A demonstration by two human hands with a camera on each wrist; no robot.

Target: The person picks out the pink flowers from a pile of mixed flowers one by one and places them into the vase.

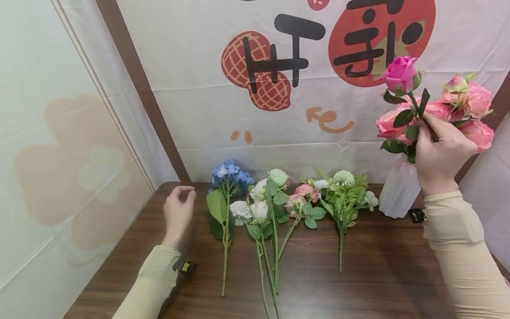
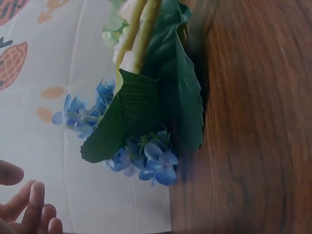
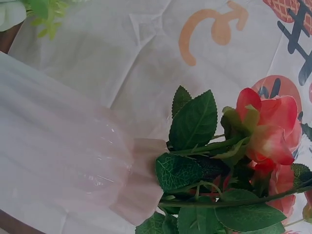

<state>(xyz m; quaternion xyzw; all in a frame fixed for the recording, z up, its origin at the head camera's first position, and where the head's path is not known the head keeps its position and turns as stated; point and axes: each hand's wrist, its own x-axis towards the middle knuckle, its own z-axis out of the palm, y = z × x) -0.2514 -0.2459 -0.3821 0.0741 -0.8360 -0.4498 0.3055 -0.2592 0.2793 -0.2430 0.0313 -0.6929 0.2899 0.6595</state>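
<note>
Cream-coloured sleeves (image 1: pixel 462 266) cover both forearms nearest the camera; each ends at a bare hand. Right hand (image 1: pixel 446 150): grasping. Thumb and fingers pinch the stem of a magenta rose (image 1: pixel 400 74), whose bloom stands above and to the left of the fingertips, well above the table (image 1: pixel 378 266). White vase (image 1: pixel 399 190): upright, below and to the left of this hand, fluted, with a ruffled rim. Pink roses (image 1: pixel 478 99) stand in the vase, behind the hand and on both sides of it, their green leaves at the vase mouth. Left hand (image 1: pixel 178 217): released. Fingers are loosely bent, holding nothing, and raised above the table. A black strap (image 1: pixel 184 266) is fitted at this wrist. Blue hydrangea (image 1: pixel 230 175): lying just to the right of the left hand, stem toward the camera. Further right of that hand, in order, lie white roses (image 1: pixel 259 209), small pink blooms (image 1: pixel 296 204) and a green spray (image 1: pixel 341 208). Printed cloth (image 1: pixel 191 110) hangs beyond both hands.
</note>
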